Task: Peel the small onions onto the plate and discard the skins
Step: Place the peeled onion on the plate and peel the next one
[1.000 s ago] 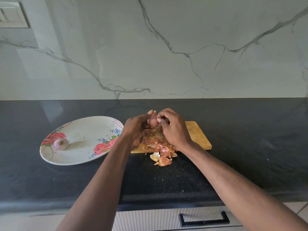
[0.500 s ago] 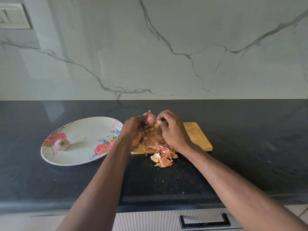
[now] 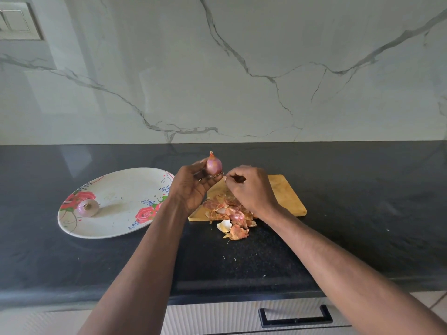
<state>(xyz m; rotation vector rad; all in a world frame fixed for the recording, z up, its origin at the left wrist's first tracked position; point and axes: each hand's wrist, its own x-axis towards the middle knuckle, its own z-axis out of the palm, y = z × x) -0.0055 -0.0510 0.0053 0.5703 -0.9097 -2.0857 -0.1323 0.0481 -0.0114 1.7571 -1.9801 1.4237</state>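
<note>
At frame centre, the left hand (image 3: 193, 187), palm toward the camera, grips a small reddish-purple onion (image 3: 214, 164) upright between thumb and fingers. Just right of it, the right hand (image 3: 251, 187) has curled fingers pinched together; what they pinch cannot be told. A peeled onion (image 3: 87, 207) lies on the floral oval plate (image 3: 125, 189), left. Papery skins (image 3: 232, 213) heap on the wooden cutting board (image 3: 285, 197).

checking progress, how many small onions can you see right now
2. One peeled pinkish small onion lies on the oval floral plate; one reddish small onion is held up in the left hand. More could be hidden under the skin pile.
</note>
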